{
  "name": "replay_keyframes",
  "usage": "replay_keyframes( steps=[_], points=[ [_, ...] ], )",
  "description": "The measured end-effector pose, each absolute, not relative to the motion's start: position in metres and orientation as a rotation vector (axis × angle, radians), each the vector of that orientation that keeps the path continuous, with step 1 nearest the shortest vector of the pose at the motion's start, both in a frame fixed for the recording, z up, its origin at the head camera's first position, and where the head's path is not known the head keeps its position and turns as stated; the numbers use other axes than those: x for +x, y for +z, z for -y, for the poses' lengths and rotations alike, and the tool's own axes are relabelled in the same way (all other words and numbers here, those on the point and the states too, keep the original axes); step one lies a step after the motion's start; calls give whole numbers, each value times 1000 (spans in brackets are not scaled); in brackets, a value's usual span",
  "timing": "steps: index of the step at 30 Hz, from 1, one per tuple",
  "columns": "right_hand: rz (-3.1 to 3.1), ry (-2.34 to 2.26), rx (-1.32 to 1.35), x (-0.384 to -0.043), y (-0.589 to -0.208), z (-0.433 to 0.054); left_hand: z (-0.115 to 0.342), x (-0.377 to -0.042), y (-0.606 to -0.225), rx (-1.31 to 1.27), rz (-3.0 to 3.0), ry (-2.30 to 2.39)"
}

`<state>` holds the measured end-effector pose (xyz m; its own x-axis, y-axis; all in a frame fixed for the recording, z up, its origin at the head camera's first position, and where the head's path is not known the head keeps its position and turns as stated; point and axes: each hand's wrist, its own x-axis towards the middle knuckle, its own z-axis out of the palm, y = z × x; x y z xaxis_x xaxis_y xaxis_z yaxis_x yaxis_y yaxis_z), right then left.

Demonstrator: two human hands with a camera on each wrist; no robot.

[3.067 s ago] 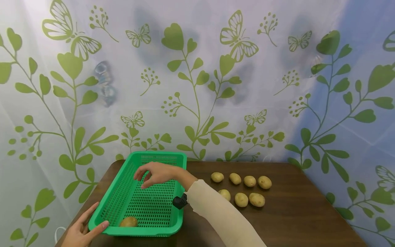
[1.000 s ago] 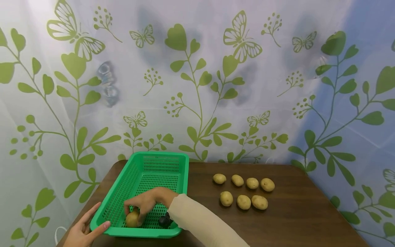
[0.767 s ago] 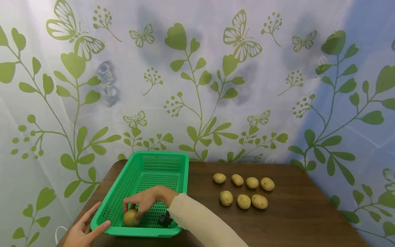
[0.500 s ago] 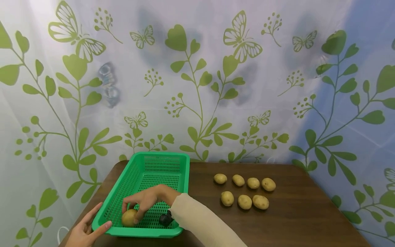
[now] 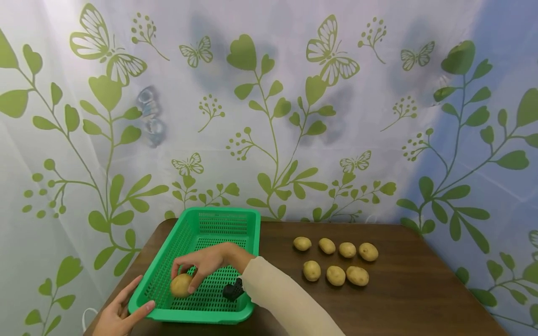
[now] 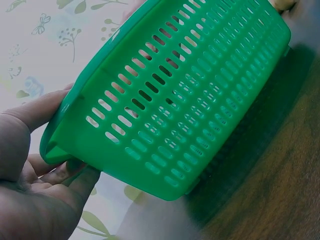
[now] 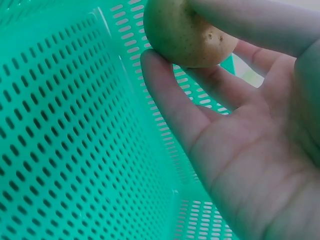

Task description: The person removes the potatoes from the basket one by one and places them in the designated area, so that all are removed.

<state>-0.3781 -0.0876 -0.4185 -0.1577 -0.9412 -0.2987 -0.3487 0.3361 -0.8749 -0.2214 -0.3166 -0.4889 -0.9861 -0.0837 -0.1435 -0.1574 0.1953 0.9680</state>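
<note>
A green plastic basket (image 5: 201,317) with slotted walls stands on the left part of the table. My left hand (image 5: 122,313) grips its near left corner, thumb over the rim and fingers below it, as the left wrist view confirms. Inside the basket, my right hand (image 5: 205,262) holds a potato (image 5: 181,285) between thumb and fingers near the front end. In the right wrist view the potato (image 7: 182,37) appears off the basket floor, pinched at the fingertips. A black wrist device (image 5: 232,290) hangs below the right wrist, over the basket floor.
Several potatoes (image 5: 336,276) lie in two rows on the dark wooden table (image 5: 403,298), right of the basket. A curtain (image 5: 269,116) printed with leaves and butterflies hangs behind the table. A white cable (image 5: 85,317) shows at the lower left.
My right hand has gone down into the basket, taken hold of the potato at the front and raised it slightly. My left hand keeps its grip on the corner.
</note>
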Motion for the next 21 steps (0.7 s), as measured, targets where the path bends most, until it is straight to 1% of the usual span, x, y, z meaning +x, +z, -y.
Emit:
replay_keyframes(
  steps=[21],
  points=[
    [-1846, -847, -1199, -376, -394, 41, 317, -225, -494, -234, -2398, 1960]
  ],
)
